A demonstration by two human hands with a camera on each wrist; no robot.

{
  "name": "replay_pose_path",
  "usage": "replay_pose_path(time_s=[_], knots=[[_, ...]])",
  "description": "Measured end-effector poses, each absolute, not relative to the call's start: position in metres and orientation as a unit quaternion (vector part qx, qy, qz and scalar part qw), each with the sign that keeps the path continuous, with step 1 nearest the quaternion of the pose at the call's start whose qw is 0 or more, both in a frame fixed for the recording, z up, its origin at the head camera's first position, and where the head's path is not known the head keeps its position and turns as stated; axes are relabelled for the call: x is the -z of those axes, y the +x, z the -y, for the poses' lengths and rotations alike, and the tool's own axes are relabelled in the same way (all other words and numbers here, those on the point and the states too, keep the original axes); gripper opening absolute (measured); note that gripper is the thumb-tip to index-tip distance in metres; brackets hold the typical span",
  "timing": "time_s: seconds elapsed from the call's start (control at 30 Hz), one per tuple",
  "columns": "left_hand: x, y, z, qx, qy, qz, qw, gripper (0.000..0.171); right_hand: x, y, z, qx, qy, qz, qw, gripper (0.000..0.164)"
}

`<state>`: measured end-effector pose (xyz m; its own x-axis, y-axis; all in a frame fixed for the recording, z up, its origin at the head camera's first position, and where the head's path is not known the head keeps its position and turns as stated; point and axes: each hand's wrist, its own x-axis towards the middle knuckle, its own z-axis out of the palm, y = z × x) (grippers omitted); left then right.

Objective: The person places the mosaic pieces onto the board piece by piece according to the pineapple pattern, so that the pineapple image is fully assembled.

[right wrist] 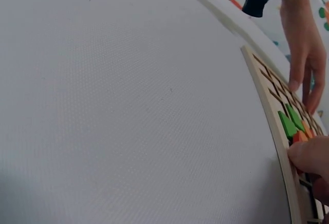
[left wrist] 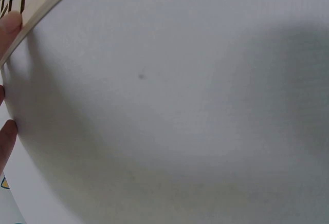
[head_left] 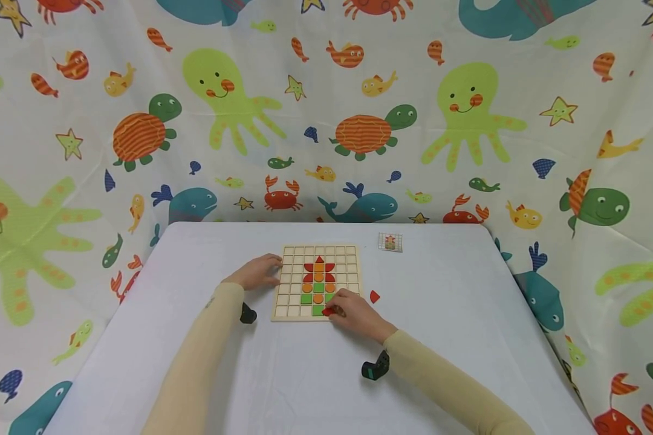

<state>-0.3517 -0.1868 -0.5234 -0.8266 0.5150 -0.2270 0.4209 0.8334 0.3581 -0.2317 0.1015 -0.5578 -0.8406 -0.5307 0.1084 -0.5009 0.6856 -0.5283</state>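
Observation:
A wooden grid board (head_left: 290, 284) lies on the table, with red, orange and green pieces set in its middle columns. My right hand (head_left: 357, 313) is at the board's near edge and pinches a small red piece (head_left: 327, 312) beside the lowest green square (head_left: 318, 310). In the right wrist view, the thumb (right wrist: 311, 154) covers part of that red piece. My left hand (head_left: 257, 272) touches the board's left edge with fairly straight fingers. The left wrist view catches only some fingertips (left wrist: 10, 23) by the board's rim (left wrist: 46, 0).
A loose red piece (head_left: 375, 296) lies right of the board. Farther back is a small card (head_left: 390, 242) printed with a grid pattern. White cloth (head_left: 441, 290) covers the table, and a curtain printed with sea animals (head_left: 305, 78) hangs behind it.

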Motion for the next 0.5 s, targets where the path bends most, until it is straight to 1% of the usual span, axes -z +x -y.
replay_pose_path(time_s=[0.33,0.5], knots=[[0.5205,-0.3501,0.1858,-0.145,0.251,-0.943,0.16,0.052,0.5509,-0.2341,-0.101,0.269,-0.292,-0.917,0.047,0.02],[0.5195,-0.3494,0.1876,-0.146,0.256,-0.942,0.161,0.052,0.5529,-0.2339,-0.0994,0.269,-0.277,-0.921,0.051,0.023]])
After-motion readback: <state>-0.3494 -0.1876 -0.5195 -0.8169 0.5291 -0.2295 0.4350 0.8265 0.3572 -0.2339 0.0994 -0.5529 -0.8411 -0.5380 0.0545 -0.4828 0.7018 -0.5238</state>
